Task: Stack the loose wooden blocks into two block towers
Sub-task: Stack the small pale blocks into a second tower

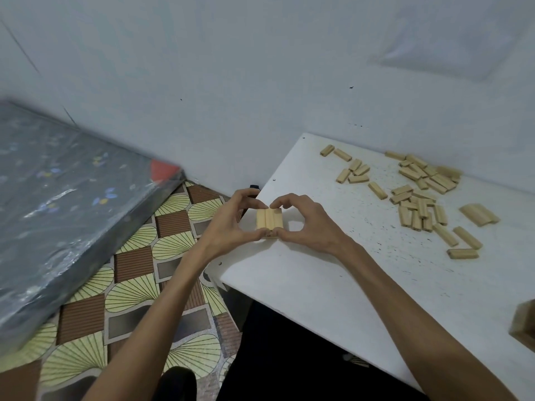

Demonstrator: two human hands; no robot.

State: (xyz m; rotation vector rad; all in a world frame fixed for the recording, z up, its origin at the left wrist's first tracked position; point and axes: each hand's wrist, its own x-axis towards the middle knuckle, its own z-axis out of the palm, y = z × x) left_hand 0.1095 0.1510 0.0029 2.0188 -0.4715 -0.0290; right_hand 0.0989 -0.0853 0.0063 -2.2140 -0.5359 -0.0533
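Both hands [231, 224] pinch 3 blocks [269, 219].

Plain home room: plastic-wrapped mattress [66, 204] far left of the fingers [246, 195], patterned floor [173, 247] between, white tabletop [333, 285] under them, bare wall [231, 82] beyond.

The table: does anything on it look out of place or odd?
The three-block layer, pinched by the left hand and right hand, sits very near the table's left edge, which looks risky for a tower. The loose blocks lie scattered at the far side.
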